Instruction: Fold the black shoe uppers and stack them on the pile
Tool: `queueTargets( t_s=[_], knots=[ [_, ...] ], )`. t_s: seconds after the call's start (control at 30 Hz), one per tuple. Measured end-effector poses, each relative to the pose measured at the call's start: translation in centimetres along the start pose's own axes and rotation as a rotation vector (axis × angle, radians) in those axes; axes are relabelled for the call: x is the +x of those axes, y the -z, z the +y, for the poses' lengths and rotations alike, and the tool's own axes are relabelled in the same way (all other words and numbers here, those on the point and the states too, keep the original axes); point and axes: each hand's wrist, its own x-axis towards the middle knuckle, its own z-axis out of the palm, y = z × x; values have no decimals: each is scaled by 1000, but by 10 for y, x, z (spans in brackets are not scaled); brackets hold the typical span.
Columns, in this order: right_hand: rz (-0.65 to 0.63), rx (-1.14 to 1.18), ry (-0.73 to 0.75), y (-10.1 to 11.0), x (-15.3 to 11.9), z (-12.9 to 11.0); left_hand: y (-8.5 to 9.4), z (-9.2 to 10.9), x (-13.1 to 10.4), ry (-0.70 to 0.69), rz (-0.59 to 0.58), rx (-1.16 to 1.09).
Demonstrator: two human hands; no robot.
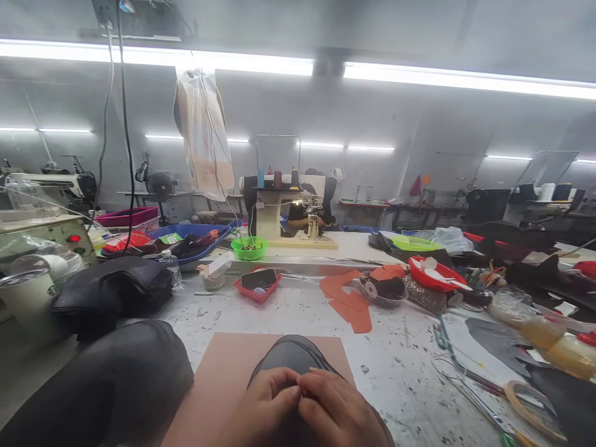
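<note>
Both hands are close together over a dark grey leather-like piece (291, 349) with layered edges, which lies on a pinkish board (223, 360). My left hand (267, 403) is closed, thumb and index finger pinched. My right hand (333, 406) meets it at the fingertips, its fingers curled inward. Whatever sits between the fingertips is too small or hidden to make out. A large pile of black leather-like pieces (116, 379) rises at the left of the board, near my left hand.
Across the table stands a sewing machine (274, 217), with a person behind it. Nearer are a red tray (258, 295) holding a phone, a green bowl (249, 248), orange cut pieces (347, 298) and a red dish (435, 273). Scissors (484, 403) and a tape roll (533, 410) lie right.
</note>
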Motion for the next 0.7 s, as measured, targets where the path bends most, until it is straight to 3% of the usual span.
queueTargets(
  t_s=[0.07, 0.23, 0.4, 0.53, 0.6, 0.7],
  knots=[
    [-26, -1, 28, 4, 1, 0, -1, 0, 1, 1, -25, -45],
    [-269, 23, 64, 13, 1, 3, 0, -1, -3, 35, 17, 9],
    [-26, -53, 59, 7, -3, -1, -1, 3, -7, 50, 137, 114],
    [28, -99, 143, 8, 8, -6, -5, 12, -7, -33, 63, 258],
    [-37, -59, 222, 11, 15, -7, -3, 16, -7, -57, 44, 333],
    [-207, 87, 366, 14, 11, -1, 10, 20, -7, -39, 126, 330]
  ],
)
